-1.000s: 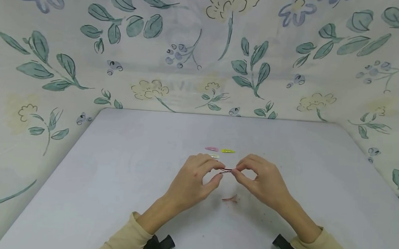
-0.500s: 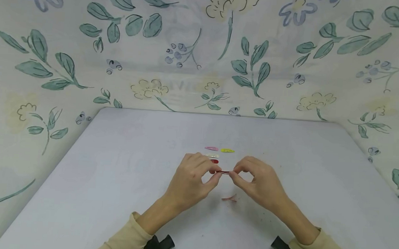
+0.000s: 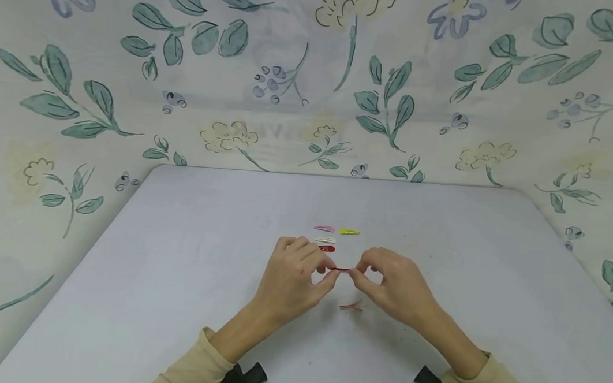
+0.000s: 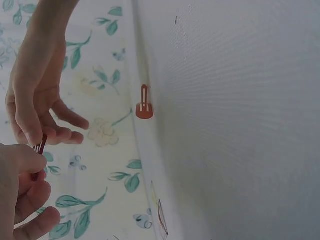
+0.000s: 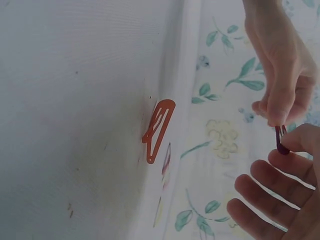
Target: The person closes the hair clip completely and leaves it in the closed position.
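Observation:
A dark red snap hair clip (image 3: 341,269) is held level above the table, one end in each hand. My left hand (image 3: 288,280) pinches its left end between thumb and forefinger. The right hand (image 3: 402,286) pinches the other end the same way, its other fingers loosely spread in the right wrist view. Fingertips cover both ends of the clip (image 5: 281,142). Below the hands, an orange-brown snap clip (image 3: 351,305) lies on the table with its inner tongue sprung away from the frame (image 5: 167,112).
Behind the hands lie a pink clip (image 3: 324,229), a yellow clip (image 3: 349,232), a white clip (image 3: 325,239) and a red clip (image 3: 326,248). Small dark specks dot the white table (image 3: 178,266) on the right. A floral cloth (image 3: 288,138) hangs beyond its far edge.
The held clip's two strips, spread apart a second ago, now lie together as one thin line. Both hands have shifted slightly nearer and left, uncovering the white and red clips.

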Motion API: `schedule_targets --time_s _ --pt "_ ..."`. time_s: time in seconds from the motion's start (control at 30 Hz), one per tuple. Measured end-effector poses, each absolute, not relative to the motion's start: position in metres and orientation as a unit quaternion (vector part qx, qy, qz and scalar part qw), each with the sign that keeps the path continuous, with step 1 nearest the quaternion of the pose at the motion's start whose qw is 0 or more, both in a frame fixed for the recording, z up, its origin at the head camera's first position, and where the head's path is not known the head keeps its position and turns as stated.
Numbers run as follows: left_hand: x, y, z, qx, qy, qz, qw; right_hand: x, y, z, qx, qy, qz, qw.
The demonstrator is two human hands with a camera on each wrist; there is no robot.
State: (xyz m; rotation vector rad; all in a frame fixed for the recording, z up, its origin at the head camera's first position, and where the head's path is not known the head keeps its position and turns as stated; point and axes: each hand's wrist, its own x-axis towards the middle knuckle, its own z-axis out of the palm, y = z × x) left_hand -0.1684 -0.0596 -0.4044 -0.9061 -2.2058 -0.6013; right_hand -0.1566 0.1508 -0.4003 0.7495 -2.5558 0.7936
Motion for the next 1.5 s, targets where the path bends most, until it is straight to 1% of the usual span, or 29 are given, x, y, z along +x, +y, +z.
schedule_targets --time_s 0.23,0.57,0.77,0.93,1.2,1.33,1.5 --pt "-0.168 -0.058 -0.408 -0.349 -0.849 -0.223 0.328 -0.155 0.15 -0.401 0.247 -0.918 0.272 0.148" --pt "-0.167 -0.059 -0.411 -0.339 -0.856 -0.225 0.32 -0.156 0.148 -0.406 0.26 -0.912 0.277 0.153" --pt "-0.167 -0.061 -0.411 -0.336 -0.848 -0.236 0.334 -0.152 0.139 -0.415 0.273 -0.902 0.29 0.167" --pt "-0.166 -0.06 -0.406 -0.339 -0.842 -0.254 0.334 -0.146 0.134 -0.42 0.291 -0.901 0.292 0.136" --pt "-0.166 -0.06 -0.402 -0.328 -0.86 -0.238 0.309 -0.153 0.145 -0.414 0.238 -0.908 0.329 0.103" --pt "-0.166 -0.061 -0.402 -0.328 -0.864 -0.231 0.305 -0.154 0.146 -0.413 0.226 -0.907 0.344 0.089" --pt "-0.166 -0.062 -0.403 -0.326 -0.865 -0.229 0.306 -0.154 0.145 -0.412 0.23 -0.905 0.343 0.1"
